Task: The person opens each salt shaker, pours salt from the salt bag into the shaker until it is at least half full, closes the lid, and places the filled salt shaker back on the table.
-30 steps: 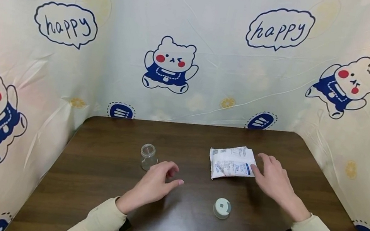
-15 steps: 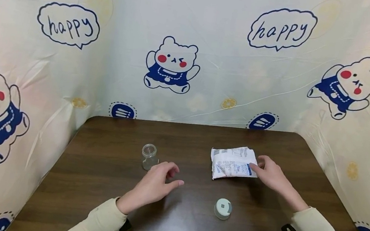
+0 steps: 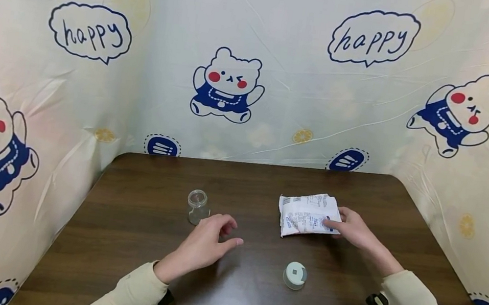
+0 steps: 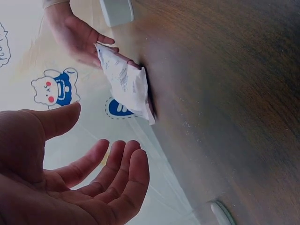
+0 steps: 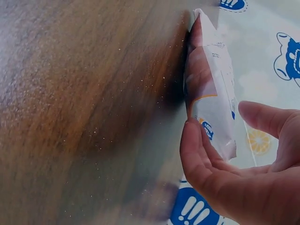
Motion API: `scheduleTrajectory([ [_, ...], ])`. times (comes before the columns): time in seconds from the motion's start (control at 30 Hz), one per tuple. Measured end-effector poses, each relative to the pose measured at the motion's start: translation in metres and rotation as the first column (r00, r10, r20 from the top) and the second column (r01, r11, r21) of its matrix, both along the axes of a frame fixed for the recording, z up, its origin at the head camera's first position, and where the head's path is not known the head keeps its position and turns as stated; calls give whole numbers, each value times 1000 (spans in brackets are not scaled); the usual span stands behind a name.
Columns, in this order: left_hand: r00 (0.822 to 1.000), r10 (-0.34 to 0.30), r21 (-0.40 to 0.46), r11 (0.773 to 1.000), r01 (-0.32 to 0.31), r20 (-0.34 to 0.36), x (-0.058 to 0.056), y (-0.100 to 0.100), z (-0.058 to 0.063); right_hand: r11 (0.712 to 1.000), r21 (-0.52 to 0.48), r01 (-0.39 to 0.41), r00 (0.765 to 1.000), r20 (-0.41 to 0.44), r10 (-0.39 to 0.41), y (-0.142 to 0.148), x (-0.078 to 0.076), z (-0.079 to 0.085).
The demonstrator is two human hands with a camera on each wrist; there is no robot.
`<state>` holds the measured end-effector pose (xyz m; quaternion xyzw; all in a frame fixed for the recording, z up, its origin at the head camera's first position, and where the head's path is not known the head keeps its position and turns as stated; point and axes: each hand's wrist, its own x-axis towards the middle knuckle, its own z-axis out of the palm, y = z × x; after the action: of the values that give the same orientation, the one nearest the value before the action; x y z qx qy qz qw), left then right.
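Note:
My right hand (image 3: pixel 356 231) holds the near right edge of a white plastic packet (image 3: pixel 306 214) with blue print. Its fingers (image 5: pixel 194 145) are tucked under the edge, and the thumb lies over the top face. A pinkish-brown picture shows on the packet's underside in the right wrist view. The left hand (image 3: pixel 205 240) hovers over the table with relaxed, slightly bent fingers and nothing in them. Just beyond it stands a clear glass jar (image 3: pixel 197 208) without a lid, partly covered by that hand. A small round container (image 3: pixel 295 275), clear-sided with a white and grey top, sits nearer me.
The dark brown wooden table (image 3: pixel 243 302) has rounded far corners. A pale curtain (image 3: pixel 279 100) printed with bears and "happy" bubbles surrounds its back and sides.
My right hand has moved in from the packet's right side, its thumb now farther over the top and its fingers under the edge. The left hand, jar and round container stay put.

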<state>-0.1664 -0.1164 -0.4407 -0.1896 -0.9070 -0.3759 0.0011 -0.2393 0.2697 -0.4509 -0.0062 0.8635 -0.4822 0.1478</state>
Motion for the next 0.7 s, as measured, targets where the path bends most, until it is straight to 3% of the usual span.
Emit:
scheduleTrajectory([
  [0.7, 1000, -1, -13, 1000, 1, 0, -4, -1, -6, 996, -92, -6, 999, -41, 2, -4, -2, -6],
])
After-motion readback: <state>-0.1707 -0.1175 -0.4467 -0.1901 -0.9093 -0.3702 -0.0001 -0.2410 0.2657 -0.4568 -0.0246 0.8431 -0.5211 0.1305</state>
